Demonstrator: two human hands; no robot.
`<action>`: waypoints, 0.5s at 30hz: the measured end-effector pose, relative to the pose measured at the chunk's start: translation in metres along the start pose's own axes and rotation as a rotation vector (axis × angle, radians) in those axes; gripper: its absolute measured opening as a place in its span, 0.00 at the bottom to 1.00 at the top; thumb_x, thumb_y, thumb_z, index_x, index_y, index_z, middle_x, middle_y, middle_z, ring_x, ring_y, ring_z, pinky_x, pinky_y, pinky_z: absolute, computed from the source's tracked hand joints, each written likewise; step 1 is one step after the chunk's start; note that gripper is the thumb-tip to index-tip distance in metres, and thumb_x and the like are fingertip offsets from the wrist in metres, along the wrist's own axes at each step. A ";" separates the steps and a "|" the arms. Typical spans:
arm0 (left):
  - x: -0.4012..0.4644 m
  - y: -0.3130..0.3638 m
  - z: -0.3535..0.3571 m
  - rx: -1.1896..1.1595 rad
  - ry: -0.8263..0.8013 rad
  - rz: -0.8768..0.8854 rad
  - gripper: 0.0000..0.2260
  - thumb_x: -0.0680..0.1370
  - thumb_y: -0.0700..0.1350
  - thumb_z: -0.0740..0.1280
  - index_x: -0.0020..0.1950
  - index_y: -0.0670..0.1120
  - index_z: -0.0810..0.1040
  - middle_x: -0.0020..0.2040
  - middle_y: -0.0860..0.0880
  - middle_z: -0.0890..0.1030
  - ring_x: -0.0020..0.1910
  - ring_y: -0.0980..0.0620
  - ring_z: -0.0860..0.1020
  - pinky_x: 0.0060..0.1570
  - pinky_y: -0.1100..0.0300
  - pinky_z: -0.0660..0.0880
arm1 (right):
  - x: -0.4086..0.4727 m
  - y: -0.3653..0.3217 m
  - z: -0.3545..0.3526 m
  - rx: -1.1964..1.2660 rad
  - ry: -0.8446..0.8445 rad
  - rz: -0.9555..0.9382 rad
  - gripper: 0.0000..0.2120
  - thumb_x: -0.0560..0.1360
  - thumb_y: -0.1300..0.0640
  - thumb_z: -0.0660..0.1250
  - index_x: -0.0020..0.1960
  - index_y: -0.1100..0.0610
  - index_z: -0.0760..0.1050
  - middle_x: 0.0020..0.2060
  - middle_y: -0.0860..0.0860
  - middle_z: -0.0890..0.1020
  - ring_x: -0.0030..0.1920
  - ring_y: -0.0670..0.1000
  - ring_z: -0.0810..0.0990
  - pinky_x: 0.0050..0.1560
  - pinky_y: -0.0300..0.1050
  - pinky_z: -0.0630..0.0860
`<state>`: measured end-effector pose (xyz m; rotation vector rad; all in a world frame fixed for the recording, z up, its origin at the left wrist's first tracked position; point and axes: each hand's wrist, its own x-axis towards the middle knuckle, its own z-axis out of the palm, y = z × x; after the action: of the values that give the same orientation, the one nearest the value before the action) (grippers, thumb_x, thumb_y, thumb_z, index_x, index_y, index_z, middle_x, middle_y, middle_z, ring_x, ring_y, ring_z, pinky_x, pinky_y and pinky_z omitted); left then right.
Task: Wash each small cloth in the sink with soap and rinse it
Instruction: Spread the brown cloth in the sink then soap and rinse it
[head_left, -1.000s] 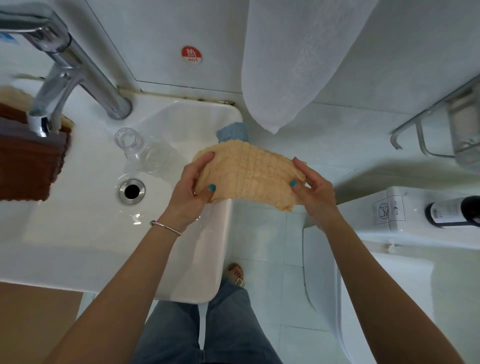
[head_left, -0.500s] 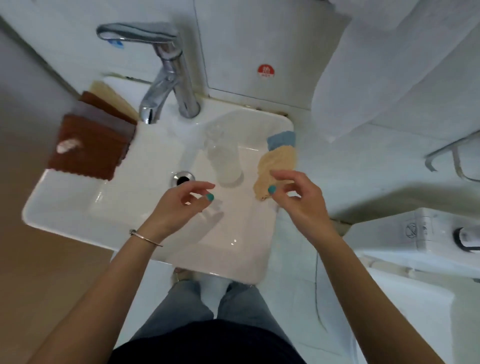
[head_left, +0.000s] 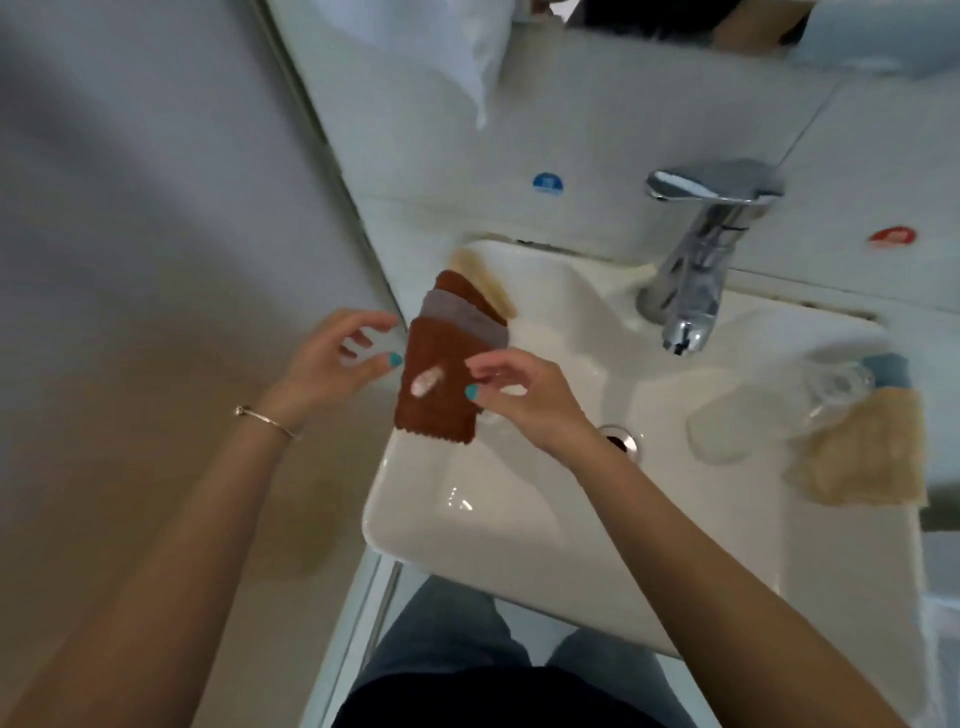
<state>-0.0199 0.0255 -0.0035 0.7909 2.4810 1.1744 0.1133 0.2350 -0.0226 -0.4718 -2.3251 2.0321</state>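
A stack of small cloths (head_left: 457, 332) lies fanned out on the left rim of the white sink (head_left: 519, 519); the top one is rust-brown with a pinked lower edge hanging over the rim, and a pale sliver of soap (head_left: 426, 383) rests on it. Under it peek a grey, another brown and a cream cloth. The left hand (head_left: 332, 358) hovers just beside the stack, fingers loosely spread, holding nothing. The right hand (head_left: 519, 389) hangs over the brown cloth's edge, fingers relaxed. A tan cloth (head_left: 862, 457) drapes over the far right rim.

One head-worn, wide-angle view looks steeply down from close above the sink (head_left: 519, 519). It faces the tiled wall at 12 o'clock, with the tap (head_left: 696, 260) at 1 o'clock.
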 end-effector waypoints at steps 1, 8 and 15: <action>0.010 -0.012 -0.004 0.021 -0.028 0.022 0.27 0.73 0.42 0.74 0.52 0.76 0.73 0.54 0.60 0.75 0.46 0.65 0.74 0.47 0.69 0.70 | 0.016 0.000 0.009 -0.006 0.048 0.003 0.14 0.71 0.66 0.74 0.54 0.54 0.80 0.50 0.50 0.82 0.45 0.43 0.79 0.53 0.38 0.76; 0.063 -0.032 0.008 -0.027 -0.324 0.083 0.18 0.74 0.40 0.72 0.57 0.58 0.71 0.57 0.55 0.74 0.54 0.58 0.74 0.54 0.69 0.68 | 0.071 0.009 0.026 -0.174 0.152 0.050 0.17 0.69 0.69 0.74 0.54 0.56 0.78 0.49 0.45 0.79 0.50 0.44 0.78 0.58 0.43 0.76; 0.076 -0.049 0.011 -0.029 -0.449 0.069 0.12 0.75 0.44 0.72 0.47 0.56 0.69 0.46 0.54 0.70 0.48 0.55 0.70 0.50 0.65 0.68 | 0.076 0.016 0.017 -0.298 0.060 0.141 0.16 0.67 0.61 0.78 0.47 0.51 0.74 0.41 0.46 0.75 0.39 0.45 0.72 0.41 0.31 0.71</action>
<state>-0.0938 0.0521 -0.0501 1.0123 2.0784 0.9276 0.0408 0.2380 -0.0543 -0.7148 -2.6372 1.6957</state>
